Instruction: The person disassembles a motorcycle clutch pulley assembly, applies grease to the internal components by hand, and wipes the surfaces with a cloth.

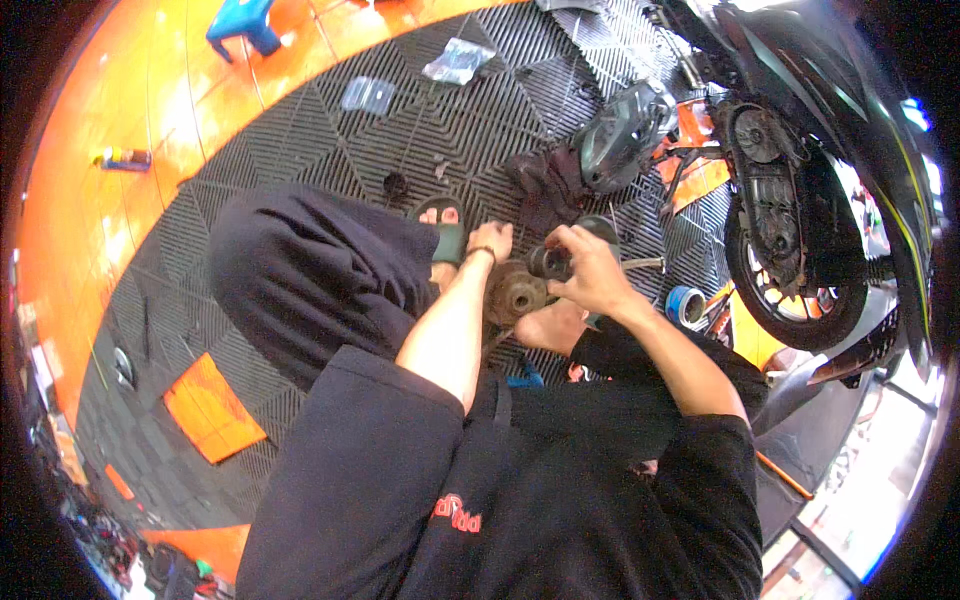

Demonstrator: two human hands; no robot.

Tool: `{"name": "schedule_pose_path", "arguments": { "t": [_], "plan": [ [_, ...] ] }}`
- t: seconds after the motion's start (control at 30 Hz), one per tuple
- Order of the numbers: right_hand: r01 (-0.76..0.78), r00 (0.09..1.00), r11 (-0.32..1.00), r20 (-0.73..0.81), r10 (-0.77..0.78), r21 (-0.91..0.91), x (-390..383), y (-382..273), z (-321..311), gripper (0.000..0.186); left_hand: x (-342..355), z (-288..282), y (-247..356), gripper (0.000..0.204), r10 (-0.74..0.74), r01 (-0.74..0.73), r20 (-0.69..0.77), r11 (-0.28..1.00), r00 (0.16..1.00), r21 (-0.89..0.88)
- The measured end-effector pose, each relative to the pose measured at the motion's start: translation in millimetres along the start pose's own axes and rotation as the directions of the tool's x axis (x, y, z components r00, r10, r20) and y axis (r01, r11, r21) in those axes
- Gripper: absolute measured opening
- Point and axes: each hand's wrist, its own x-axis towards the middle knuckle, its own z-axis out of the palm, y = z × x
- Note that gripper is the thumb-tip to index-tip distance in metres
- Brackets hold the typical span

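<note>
A rusty brown round metal part with a hub at its centre (520,297) sits between my bare feet on the ribbed mat. Just beyond its upper left edge is my left hand (491,240), fingers curled in; whatever lies under them is hidden. On the right, my right hand (592,272) has thumb and fingers bent round a dark, short cylindrical part (548,262), held beside the metal part. A dark round object (600,228) shows just beyond that hand.
A scooter with its belt-side casing exposed (765,190) stands at right. Near it are a dark cloth (550,185), a grey-green shell-shaped cover (625,135) and a blue-rimmed roll (686,305). Clear plastic bags (459,61) lie ahead; a blue stool (245,28) stands far left.
</note>
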Motion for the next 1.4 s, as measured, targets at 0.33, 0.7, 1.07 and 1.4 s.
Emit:
{"name": "schedule_pose_path", "arguments": {
  "t": [0.33, 0.7, 1.07, 1.4],
  "plan": [
    [0.112, 0.951, 0.963, 0.308, -0.033, -0.243, -45, 34, 93, 0.056, 63, 13, -12, 0.040, -0.183, 0.179, 0.044, 0.831, 0.982, -0.526],
    [0.265, 0.922, 0.823, 0.382, -0.064, -0.502, -52, 18, 110, 0.060, 73, 30, -21, 0.034, -0.066, 0.021, -0.061, 0.827, 0.996, -0.562],
    [0.185, 0.940, 0.902, 0.338, -0.046, -0.391, -47, -2, 51, 0.034, 105, -227, 190, 0.028, -0.062, -0.503, -0.935, 0.830, 0.349, -0.243],
    [-0.484, 0.851, 0.872, 0.192, 0.489, -0.075, -39, 32, 6, 0.038, 217, -515, 294, 0.090, 0.592, 0.105, -0.613, 0.670, 0.523, 0.735]
  ]
}}
